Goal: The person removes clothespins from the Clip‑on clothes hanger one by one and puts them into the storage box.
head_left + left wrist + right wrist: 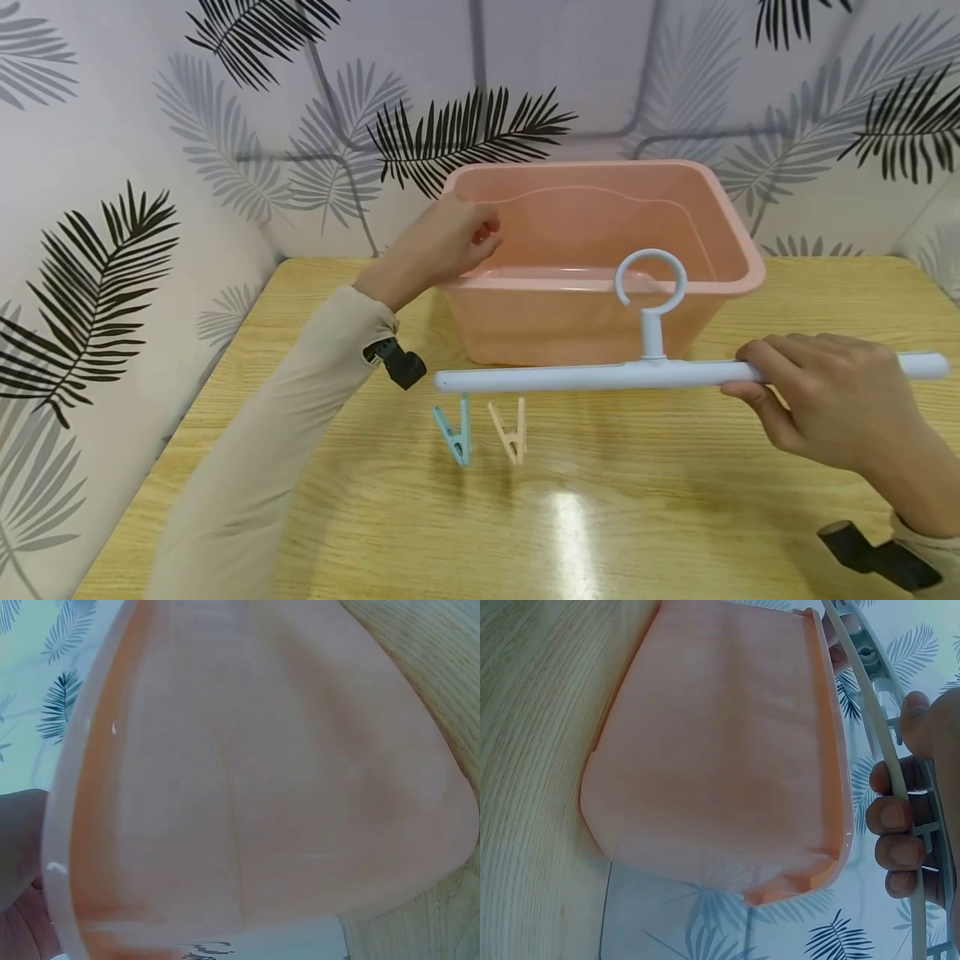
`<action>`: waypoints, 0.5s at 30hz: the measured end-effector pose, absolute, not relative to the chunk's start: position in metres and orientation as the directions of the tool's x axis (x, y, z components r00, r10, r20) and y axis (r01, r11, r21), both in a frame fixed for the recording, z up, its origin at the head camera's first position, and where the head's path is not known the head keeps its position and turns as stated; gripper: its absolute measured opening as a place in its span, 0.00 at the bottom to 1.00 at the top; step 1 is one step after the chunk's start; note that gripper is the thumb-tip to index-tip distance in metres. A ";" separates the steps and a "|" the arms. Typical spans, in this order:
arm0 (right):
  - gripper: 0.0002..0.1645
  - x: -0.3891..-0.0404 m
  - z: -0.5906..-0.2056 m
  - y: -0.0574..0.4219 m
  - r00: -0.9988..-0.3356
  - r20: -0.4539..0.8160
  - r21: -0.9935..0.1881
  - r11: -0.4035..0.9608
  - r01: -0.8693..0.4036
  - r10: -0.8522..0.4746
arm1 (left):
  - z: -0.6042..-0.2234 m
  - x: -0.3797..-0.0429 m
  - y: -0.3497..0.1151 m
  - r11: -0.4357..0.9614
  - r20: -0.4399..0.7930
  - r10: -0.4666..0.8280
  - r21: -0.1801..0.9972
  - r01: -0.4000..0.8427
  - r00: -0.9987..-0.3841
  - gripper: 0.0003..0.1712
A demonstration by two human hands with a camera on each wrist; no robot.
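Observation:
In the head view, my right hand [840, 392] grips a pale blue hanger [555, 377] near its right end. The hanger is held level in front of the pink tub, its round hook [651, 279] upward. The right wrist view shows the fingers [892, 816] curled round the hanger's slotted frame [874, 667]. My left hand [450, 237] is over the tub's left front rim, its fingers loosely curled with nothing seen in them. Whether it touches the rim is unclear. A blue clothespin [457, 435] and a peach clothespin [513, 435] appear just below the hanger's left half.
The pink tub [555, 321] stands at the back of the wooden table [390, 517], its inside partly visible. Behind it and at the left is a pale backdrop [247, 192] printed with leaves.

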State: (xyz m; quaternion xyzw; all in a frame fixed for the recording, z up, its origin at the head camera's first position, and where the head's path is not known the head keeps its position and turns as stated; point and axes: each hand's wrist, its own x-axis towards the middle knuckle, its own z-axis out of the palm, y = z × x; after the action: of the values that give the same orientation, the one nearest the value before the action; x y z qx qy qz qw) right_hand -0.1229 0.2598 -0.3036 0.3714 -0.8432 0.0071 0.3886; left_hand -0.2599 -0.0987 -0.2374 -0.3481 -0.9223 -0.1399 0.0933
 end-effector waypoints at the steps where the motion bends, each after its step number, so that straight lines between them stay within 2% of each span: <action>1: 0.36 -0.122 -0.303 0.260 -0.427 0.656 0.279 0.725 -0.629 -0.623 | -0.237 -0.257 -0.099 0.714 0.274 0.618 0.195 0.672 -0.737 0.09; 10: 0.36 -0.123 -0.302 0.261 -0.415 0.677 0.269 0.729 -0.629 -0.607 | -0.230 -0.230 -0.108 0.675 0.360 0.618 0.212 0.706 -0.699 0.08; 15: 0.35 -0.124 -0.296 0.255 -0.371 0.708 0.280 0.721 -0.633 -0.601 | -0.226 -0.207 -0.116 0.632 0.411 0.605 0.273 0.725 -0.682 0.08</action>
State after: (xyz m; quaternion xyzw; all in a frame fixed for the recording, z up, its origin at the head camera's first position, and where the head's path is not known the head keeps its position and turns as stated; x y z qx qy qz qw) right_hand -0.1243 0.2553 -0.2965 0.3728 -0.8277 0.0194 0.4189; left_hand -0.2067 -0.1158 -0.2259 -0.3728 -0.8921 -0.2123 0.1418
